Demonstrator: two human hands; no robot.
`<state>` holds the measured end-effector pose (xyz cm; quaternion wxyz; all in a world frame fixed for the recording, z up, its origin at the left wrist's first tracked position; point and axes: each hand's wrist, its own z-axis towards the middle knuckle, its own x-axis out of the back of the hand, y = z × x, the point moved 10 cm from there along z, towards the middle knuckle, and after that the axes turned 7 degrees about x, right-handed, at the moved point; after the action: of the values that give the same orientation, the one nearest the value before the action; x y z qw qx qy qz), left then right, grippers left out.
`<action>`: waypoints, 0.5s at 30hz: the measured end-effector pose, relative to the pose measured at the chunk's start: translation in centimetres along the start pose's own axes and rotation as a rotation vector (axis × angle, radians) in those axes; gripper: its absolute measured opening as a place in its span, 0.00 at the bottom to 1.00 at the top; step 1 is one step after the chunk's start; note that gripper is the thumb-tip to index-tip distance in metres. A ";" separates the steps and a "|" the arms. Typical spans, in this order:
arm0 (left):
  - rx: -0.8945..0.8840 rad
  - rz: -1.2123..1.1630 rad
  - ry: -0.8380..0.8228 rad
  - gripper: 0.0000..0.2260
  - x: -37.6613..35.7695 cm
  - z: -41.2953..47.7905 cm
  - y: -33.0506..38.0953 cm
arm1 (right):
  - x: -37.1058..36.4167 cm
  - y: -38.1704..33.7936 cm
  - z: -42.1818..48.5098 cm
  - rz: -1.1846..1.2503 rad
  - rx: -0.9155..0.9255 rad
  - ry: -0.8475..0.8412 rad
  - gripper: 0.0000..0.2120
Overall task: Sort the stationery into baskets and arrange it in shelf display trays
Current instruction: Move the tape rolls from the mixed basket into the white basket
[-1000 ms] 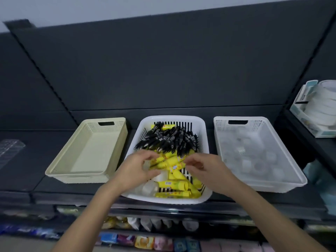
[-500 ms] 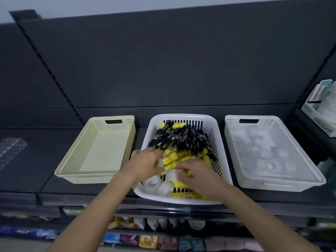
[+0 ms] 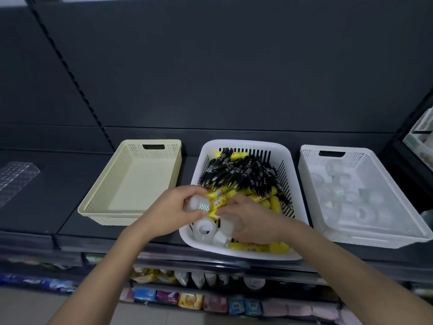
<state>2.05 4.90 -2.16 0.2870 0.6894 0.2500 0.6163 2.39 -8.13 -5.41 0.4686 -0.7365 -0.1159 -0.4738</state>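
Observation:
A white slotted basket [image 3: 284,151] in the middle of the dark shelf holds a heap of black pens [image 3: 243,175], yellow glue sticks [image 3: 271,202] and clear tape rolls [image 3: 206,228]. My left hand [image 3: 174,209] is over its near left corner, shut on a clear tape roll [image 3: 195,204] together with yellow glue sticks [image 3: 221,200]. My right hand [image 3: 251,221] is low in the basket's near part, fingers curled among tape rolls and glue sticks; what it grips is hidden. A cream basket [image 3: 150,146] stands empty on the left. A white basket [image 3: 309,174] on the right holds several tape rolls [image 3: 337,184].
A clear plastic tray [image 3: 14,177] lies at the far left of the shelf. Another display unit [image 3: 421,137] juts in at the right edge. Below the shelf lip, lower shelves carry packaged goods [image 3: 189,300].
The view has shifted, so the baskets sit further right. My left hand has lifted a tape roll with glue sticks; my right hand has sunk deeper among the tape rolls.

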 end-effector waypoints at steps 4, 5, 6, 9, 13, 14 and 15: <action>0.005 -0.006 0.002 0.16 0.0 0.0 0.2 | -1.4 0.3 0.4 -0.043 -0.039 -0.080 0.26; 0.003 -0.006 0.009 0.16 0.0 0.0 0.2 | -1.5 0.3 0.6 -0.055 -0.044 -0.076 0.25; 0.001 -0.006 0.011 0.16 -0.1 0.0 0.2 | -1.5 0.3 0.8 -0.073 -0.043 -0.068 0.24; 0.000 -0.021 0.014 0.16 0.0 0.0 0.0 | -1.6 0.5 1.0 -0.103 -0.022 -0.061 0.21; 0.002 -0.011 0.001 0.16 0.0 0.1 0.0 | -1.0 1.2 0.6 0.024 -0.017 -0.002 0.14; -0.008 0.004 -0.007 0.15 -0.1 0.1 0.1 | -0.5 1.3 0.4 0.061 -0.017 0.035 0.12; -0.021 0.023 -0.015 0.15 -0.3 0.2 0.2 | 0.0 1.5 0.1 0.089 -0.020 0.080 0.11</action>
<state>2.17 4.57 -2.23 0.2890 0.6936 0.2333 0.6172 3.38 -8.84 -6.25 0.4861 -0.7261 -0.0593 -0.4827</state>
